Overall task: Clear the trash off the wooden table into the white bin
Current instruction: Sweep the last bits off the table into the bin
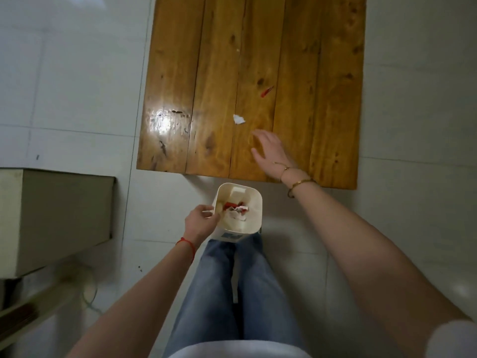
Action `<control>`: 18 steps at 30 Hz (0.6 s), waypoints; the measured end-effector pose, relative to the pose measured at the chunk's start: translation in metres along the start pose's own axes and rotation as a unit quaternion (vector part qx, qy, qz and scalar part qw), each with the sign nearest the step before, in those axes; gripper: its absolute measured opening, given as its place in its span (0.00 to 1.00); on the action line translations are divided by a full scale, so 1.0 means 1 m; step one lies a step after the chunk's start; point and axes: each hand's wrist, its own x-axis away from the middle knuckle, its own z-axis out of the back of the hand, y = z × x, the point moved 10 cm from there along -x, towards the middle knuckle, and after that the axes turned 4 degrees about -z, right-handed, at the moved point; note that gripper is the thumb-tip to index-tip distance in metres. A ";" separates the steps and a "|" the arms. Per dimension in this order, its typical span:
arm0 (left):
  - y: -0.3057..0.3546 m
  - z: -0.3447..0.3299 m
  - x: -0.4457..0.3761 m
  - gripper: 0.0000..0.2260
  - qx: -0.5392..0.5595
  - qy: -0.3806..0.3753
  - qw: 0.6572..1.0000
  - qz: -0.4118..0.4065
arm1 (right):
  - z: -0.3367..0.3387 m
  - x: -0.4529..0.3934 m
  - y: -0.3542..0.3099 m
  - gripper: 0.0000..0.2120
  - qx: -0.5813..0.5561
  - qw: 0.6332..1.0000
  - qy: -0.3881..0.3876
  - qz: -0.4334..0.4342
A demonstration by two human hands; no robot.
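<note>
A white bin (254, 202) is held just below the near edge of the wooden table (206, 73), with red and white scraps inside it. My left hand (200, 219) grips its left rim. My right hand (269, 151) hovers over the table's near part, fingers spread, holding nothing. A crumpled white scrap (239, 119) lies a little beyond its fingertips. A red scrap (267, 91) lies farther back to the right. A tiny white fleck (238, 50) sits near the table's middle.
A pale box-like unit (56, 215) stands at the left beside the bin. White floor tiles (77, 86) surround the table. My legs in blue jeans (237, 293) are under the bin.
</note>
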 end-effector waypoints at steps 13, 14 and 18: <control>-0.053 -0.027 -0.081 0.19 0.047 -0.004 0.998 0.045 | -0.068 -0.099 -0.001 0.26 0.113 0.989 -0.053 0.074; -0.054 -0.027 -0.084 0.19 0.048 -0.002 0.998 0.045 | -0.070 -0.098 -0.002 0.27 0.117 0.989 -0.049 0.082; -0.051 -0.028 -0.091 0.18 0.048 0.006 0.998 0.041 | -0.074 -0.075 -0.004 0.26 0.122 0.986 -0.034 0.112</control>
